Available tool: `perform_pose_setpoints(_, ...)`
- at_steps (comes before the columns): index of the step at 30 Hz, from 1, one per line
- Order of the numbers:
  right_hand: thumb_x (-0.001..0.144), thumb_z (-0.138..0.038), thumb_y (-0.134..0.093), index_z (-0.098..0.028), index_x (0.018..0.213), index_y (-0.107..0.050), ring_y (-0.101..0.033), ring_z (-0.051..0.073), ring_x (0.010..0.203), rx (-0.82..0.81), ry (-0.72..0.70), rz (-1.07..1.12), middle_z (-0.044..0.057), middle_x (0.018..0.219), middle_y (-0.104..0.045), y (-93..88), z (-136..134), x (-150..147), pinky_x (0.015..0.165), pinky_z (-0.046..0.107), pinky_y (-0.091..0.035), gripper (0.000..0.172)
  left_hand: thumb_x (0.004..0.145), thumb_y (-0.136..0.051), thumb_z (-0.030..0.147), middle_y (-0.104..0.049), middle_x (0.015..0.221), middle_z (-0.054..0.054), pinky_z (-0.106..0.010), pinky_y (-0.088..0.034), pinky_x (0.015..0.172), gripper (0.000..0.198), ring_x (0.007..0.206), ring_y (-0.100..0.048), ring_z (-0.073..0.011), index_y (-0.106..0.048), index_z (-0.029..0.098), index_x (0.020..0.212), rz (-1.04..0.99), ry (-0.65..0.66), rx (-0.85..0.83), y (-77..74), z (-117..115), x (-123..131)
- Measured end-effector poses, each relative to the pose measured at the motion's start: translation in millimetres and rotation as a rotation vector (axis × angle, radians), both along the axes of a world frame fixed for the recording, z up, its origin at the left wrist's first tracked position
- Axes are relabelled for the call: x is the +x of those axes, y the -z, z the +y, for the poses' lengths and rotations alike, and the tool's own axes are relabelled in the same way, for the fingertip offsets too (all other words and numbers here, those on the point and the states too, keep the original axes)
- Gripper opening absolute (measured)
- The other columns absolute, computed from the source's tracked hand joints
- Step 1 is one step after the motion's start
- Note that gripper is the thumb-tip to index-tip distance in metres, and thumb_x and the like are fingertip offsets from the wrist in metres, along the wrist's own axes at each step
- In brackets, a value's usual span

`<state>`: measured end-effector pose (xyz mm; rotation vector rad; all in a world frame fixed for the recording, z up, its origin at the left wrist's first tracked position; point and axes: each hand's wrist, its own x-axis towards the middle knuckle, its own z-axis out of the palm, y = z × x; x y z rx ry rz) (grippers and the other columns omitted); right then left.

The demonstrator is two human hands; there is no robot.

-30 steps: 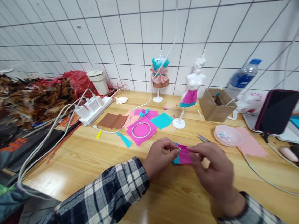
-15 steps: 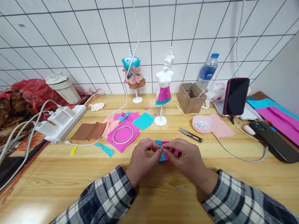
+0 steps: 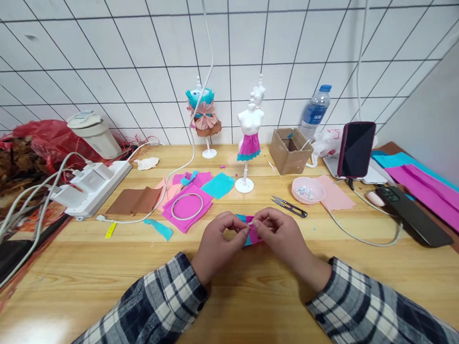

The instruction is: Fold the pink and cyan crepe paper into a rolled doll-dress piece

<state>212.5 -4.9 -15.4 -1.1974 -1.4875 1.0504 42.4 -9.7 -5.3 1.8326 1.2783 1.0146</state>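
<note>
My left hand [image 3: 219, 243] and my right hand [image 3: 279, 236] meet over the wooden table [image 3: 240, 303], both pinched on a small folded pink and teal paper piece [image 3: 251, 230]. Most of the piece is hidden by my fingers. Just beyond them lie pink paper sheets with a white ring [image 3: 187, 205] on top, a teal square [image 3: 217, 185], and small scissors [image 3: 288, 206]. Two little mannequins stand further back: one in a peach and teal dress [image 3: 203, 118], one in a pink skirt [image 3: 248, 138].
A pink dish of beads [image 3: 308, 189], a cardboard box [image 3: 290, 149], a water bottle [image 3: 315, 112] and a propped phone [image 3: 356, 149] stand at right. A power strip [image 3: 94, 187] with cables, brown paper [image 3: 135, 200] and a red bag [image 3: 48, 141] are at left.
The view swung from the left to face the table squarely. My hands drew closer together on the pink and teal piece, folding it smaller.
</note>
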Motion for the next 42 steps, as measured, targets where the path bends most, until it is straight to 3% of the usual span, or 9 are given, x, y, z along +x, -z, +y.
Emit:
perform_pose_setpoints(4,0.074,-0.039,-0.07,-0.02,0.072,-0.054,-0.061,0.01,0.052,-0.184,0.013,0.299,0.006,0.096,-0.072,-9.2,8.6,8.4,0.041,0.019,-0.045,0.025,0.084,-0.061,0.028,-0.064,0.072,-0.003,-0.029,-0.047,0.072,0.015,0.073,-0.058,-0.0161,-0.065,0.017,0.074,-0.042,0.037,0.042,1.0,0.2,-0.5)
perform_pose_setpoints(6,0.07,-0.04,-0.074,-0.02,0.07,-0.051,-0.067,0.012,0.061,-0.204,0.044,0.394,0.006,0.096,-0.072,-19.2,19.7,18.2,0.046,0.02,-0.05,0.03,0.085,-0.061,0.029,-0.065,0.072,-0.003,-0.029,-0.047,0.073,0.016,0.074,-0.059,-0.0163,-0.067,0.017,0.075,-0.056,0.056,0.057,3.3,0.8,-0.4)
perform_pose_setpoints(11,0.067,-0.034,-0.075,-0.022,0.076,-0.053,-0.064,0.01,0.061,0.084,0.236,0.4,-0.002,0.075,-0.07,-50.3,81.1,54.4,0.059,0.023,-0.056,0.027,0.086,-0.06,0.028,-0.068,0.077,-0.004,-0.029,-0.047,0.073,0.016,0.075,-0.061,-0.016,-0.067,0.018,0.076,-0.073,0.1,0.029,8.7,2.0,1.0)
perform_pose_setpoints(14,0.075,-0.034,-0.064,-0.02,0.092,-0.067,-0.067,0.015,0.071,0.236,0.324,0.089,0.002,0.082,-0.072,-64.0,131.1,78.4,0.067,0.031,-0.058,0.022,0.086,-0.061,0.027,-0.069,0.077,-0.004,-0.03,-0.047,0.075,0.016,0.077,-0.062,-0.0165,-0.068,0.018,0.075,-0.061,0.111,0.033,10.1,2.4,0.9)
perform_pose_setpoints(17,0.082,-0.031,-0.053,-0.022,0.101,-0.075,-0.067,0.019,0.077,0.261,0.505,-0.574,0.005,0.087,-0.075,-69.4,171.9,99.3,0.071,0.033,-0.054,0.031,0.086,-0.061,0.027,-0.069,0.077,-0.004,-0.03,-0.047,0.075,0.016,0.076,-0.062,-0.0165,-0.068,0.018,0.075,-0.05,0.109,0.037,11.1,3.6,-0.3)
perform_pose_setpoints(20,0.079,-0.032,-0.059,-0.025,0.096,-0.079,-0.066,0.023,0.075,0.213,0.512,-0.741,0.006,0.084,-0.076,-67.7,194.8,113.9,0.07,0.036,-0.051,0.027,0.086,-0.06,0.027,-0.07,0.079,-0.004,-0.03,-0.047,0.075,0.015,0.077,-0.062,-0.0165,-0.068,0.018,0.076,-0.037,0.093,0.035,11.6,4.5,-1.2)
perform_pose_setpoints(30,0.088,-0.028,-0.048,-0.03,0.11,-0.075,-0.065,0.023,0.08,0.222,0.48,-0.986,0.007,0.097,-0.076,-52.9,203.6,122.6,0.068,0.033,-0.046,0.035,0.085,-0.06,0.027,-0.07,0.079,-0.004,-0.028,-0.048,0.074,0.015,0.077,-0.062,-0.0164,-0.068,0.018,0.076,-0.062,0.085,0.02,7.4,1.6,0.3)
perform_pose_setpoints(38,0.085,-0.039,-0.059,-0.027,0.1,-0.078,-0.059,0.03,0.098,0.323,0.605,-1.068,0.011,0.092,-0.073,-59.9,192.8,122.2,0.076,0.037,-0.045,0.028,0.086,-0.06,0.026,-0.07,0.077,-0.003,-0.027,-0.047,0.072,0.015,0.075,-0.062,-0.0157,-0.068,0.018,0.076,-0.061,0.091,0.037,6.0,2.5,0.6)
perform_pose_setpoints(42,0.086,-0.038,-0.056,-0.027,0.102,-0.077,-0.061,0.027,0.091,0.325,0.592,-1.05,0.008,0.094,-0.074,-62.0,195.4,126.9,0.076,0.036,-0.046,0.028,0.086,-0.06,0.028,-0.069,0.077,-0.004,-0.028,-0.047,0.073,0.015,0.076,-0.062,-0.016,-0.068,0.018,0.077,-0.055,0.087,0.035,5.4,3.0,0.9)
